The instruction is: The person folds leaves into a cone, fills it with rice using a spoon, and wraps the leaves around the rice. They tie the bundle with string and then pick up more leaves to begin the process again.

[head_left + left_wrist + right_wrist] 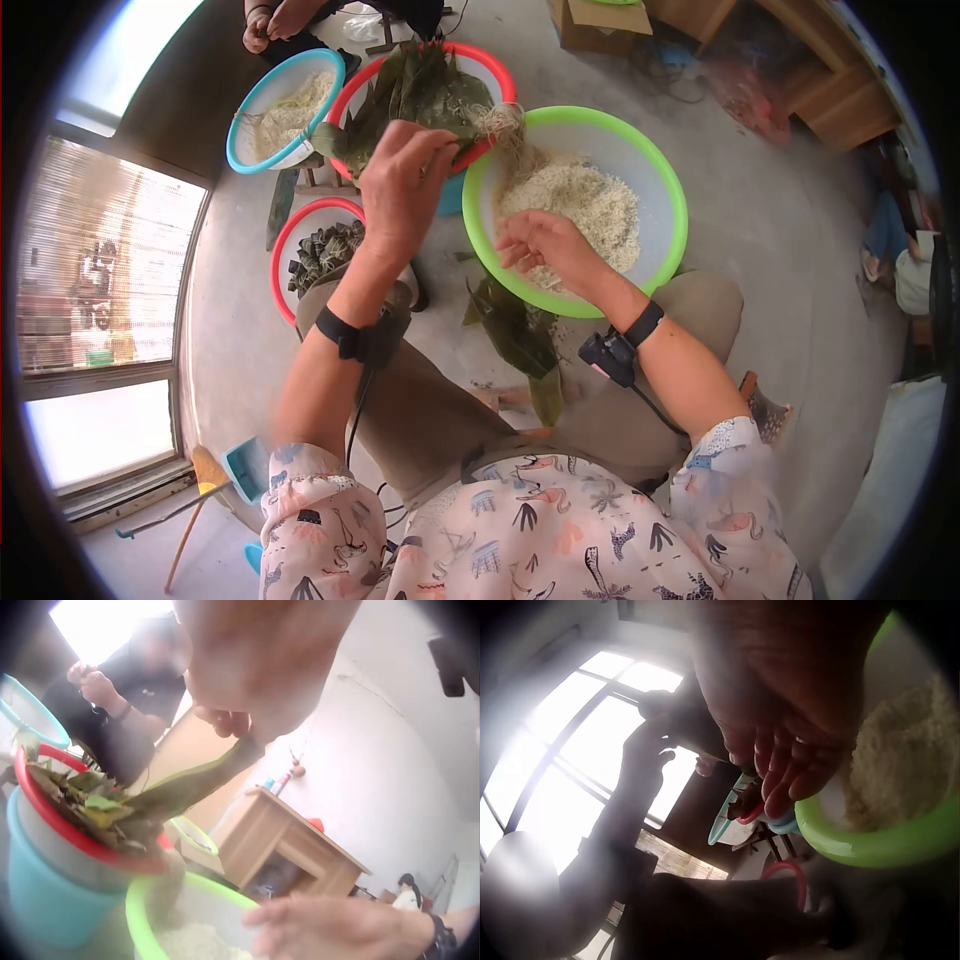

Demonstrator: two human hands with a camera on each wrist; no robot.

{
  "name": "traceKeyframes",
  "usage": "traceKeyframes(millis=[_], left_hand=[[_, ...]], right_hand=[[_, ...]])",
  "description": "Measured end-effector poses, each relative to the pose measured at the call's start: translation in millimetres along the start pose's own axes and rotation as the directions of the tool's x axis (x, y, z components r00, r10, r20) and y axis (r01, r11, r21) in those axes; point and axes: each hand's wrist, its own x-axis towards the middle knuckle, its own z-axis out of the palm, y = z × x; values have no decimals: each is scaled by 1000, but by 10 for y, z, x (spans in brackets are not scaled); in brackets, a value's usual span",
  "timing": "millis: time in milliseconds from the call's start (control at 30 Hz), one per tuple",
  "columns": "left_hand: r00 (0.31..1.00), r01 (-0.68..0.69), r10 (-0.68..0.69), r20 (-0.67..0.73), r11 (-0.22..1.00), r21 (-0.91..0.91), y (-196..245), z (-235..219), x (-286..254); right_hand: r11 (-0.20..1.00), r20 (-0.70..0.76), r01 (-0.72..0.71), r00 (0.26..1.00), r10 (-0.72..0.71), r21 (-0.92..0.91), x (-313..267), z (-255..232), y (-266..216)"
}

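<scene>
1. Fingers of my left hand [405,185] are curled, the grip pinched narrow on a long green leaf [196,782] that I am drawing from the pile in the red-rimmed basin [497,75] at 12 o'clock.
2. From the left wrist view, that leaf runs from my fingertips [225,720] down into the heap of leaves, its far end resting among them.
3. My right hand [540,250] sits at 1 o'clock from my lap, over the near rim of the green basin [670,180]. Its grip is loose and half open, fingers gently bent and holding nothing, the tips just above or touching the rice [590,205]; I cannot tell which.
4. At 11 o'clock stands a blue-rimmed basin [240,120] with pale strands inside.
5. At 10 o'clock, beside my left knee, a smaller red basin [280,250] holds wrapped green parcels [325,255].
6. More leaves [520,335] lie across my lap, under the green basin.
</scene>
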Motion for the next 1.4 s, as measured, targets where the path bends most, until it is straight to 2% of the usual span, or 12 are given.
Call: traceKeyframes(millis=[133,333,433,467,533,567,633,733,867,967,1200,1400], left_hand=[[961,-238,234,148,971,11,206,177,-493],[905,-339,350,240,937,-87,370,234,-736],[967,239,-198,159,920,-309,255,175,-789],[885,456,-406,227,855,-247,140,137,-780],[556,831,-632,540,397,-390,-209,171,-837],[552,833,-637,538,387,-396,-283,212,-873],[385,887,-531,755,-14,-462,-310,224,-885],[432,824,-345,833,-225,-520,-223,323,-839],[442,740,-314,840,-402,-539,-215,464,-780],[373,662,-348,860,-549,-509,-336,569,-755],[350,598,-350,869,-631,-495,-433,650,-761],[427,588,-368,826,-581,-563,-292,733,-729]], right_hand=[[887,127,-29,991,-34,461,136,-10,-18],[900,29,-19,1000,7,436,256,55,67],[939,20,-31,999,25,341,180,104,-25],[950,59,-46,998,30,308,157,109,-45],[954,62,-53,997,36,296,109,119,-56],[957,72,-52,997,33,286,92,130,-70],[969,67,-49,997,34,243,-2,219,-148],[978,59,-40,998,28,203,-135,314,-149],[989,-1,-3,1000,3,151,-304,284,49],[997,-45,-43,998,46,64,-515,312,76],[987,-74,-149,987,144,-61,-855,74,274],[987,-58,-159,986,158,-22,-867,-51,119]])
